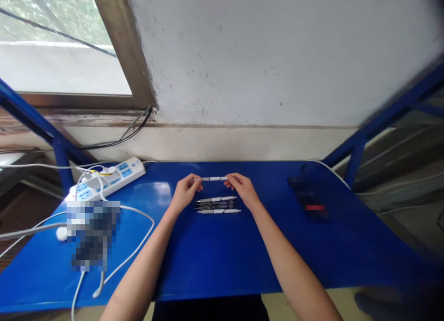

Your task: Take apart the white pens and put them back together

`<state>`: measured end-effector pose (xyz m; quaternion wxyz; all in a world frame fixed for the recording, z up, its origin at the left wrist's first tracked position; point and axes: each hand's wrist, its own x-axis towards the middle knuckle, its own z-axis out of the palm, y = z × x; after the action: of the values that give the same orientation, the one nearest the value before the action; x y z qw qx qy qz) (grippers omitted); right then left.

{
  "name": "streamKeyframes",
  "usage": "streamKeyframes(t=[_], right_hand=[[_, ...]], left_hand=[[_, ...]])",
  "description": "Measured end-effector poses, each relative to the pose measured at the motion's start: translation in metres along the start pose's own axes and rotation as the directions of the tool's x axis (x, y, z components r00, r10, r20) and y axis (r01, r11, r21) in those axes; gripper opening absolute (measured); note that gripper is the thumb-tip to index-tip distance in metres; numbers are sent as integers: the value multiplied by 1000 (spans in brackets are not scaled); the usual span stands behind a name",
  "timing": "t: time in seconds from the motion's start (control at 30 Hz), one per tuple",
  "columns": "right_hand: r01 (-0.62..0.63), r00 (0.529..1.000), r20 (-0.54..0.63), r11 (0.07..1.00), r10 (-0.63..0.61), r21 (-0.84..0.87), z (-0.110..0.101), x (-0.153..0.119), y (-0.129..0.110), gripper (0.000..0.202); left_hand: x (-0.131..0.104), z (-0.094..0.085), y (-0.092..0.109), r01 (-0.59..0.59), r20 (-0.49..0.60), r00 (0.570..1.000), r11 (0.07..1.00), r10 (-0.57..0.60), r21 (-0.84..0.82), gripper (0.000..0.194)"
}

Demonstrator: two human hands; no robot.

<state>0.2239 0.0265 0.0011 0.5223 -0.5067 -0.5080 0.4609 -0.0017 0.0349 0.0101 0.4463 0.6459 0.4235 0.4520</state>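
A white pen (214, 179) with dark bands is held level near the back of the blue table (222, 256). My left hand (187, 190) pinches its left end between thumb and fingers. At the other end, my right hand (240, 187) grips the pen's right tip the same way. Just in front of the hands lie several pens side by side: a white pen (218, 212) nearest me, dark pens (215, 205) in the middle, and another white pen (217, 199) farthest back. They point left to right, roughly parallel.
A white power strip (133, 166) with plugs and cables stands at the back left. White cords (152, 224) loop across the left side, beside a blurred-out object (93, 237). Dark items (307, 196) lie on the right. Blue frame bars (354, 161) rise at both ends; a wall (260, 71) stands behind.
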Motion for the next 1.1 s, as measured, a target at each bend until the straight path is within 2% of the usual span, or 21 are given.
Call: streamKeyframes(t=[0.13, 0.27, 0.37, 0.6, 0.83, 0.97, 1.1], right_hand=[[10, 1000, -7, 998, -10, 61, -2, -2, 4, 30], [20, 1000, -20, 995, -18, 102, -5, 2, 9, 31], [24, 1000, -8, 997, -23, 77, -5, 5, 13, 32], [26, 1000, -11, 1000, -26, -1, -4, 6, 14, 33], [15, 1000, -10, 1000, -14, 19, -2, 7, 14, 32], [13, 1000, -22, 1000, -12, 24, -2, 9, 16, 31], [15, 1000, -11, 1000, -15, 3, -2, 10, 18, 34]], left_hand=[[0, 0, -1, 39, -1, 999, 999, -39, -4, 30], [4, 2, -6, 10, -16, 1000, 999, -11, -43, 31], [6, 1, -10, 26, -38, 999, 1000, -26, 10, 31], [9, 1, -15, 56, -19, 998, 996, -57, -69, 31], [11, -3, -19, 64, -28, 997, 991, -68, -116, 38], [12, -3, -17, 67, -30, 997, 993, -70, -93, 27], [12, -2, -17, 80, -32, 996, 994, -82, -74, 30]])
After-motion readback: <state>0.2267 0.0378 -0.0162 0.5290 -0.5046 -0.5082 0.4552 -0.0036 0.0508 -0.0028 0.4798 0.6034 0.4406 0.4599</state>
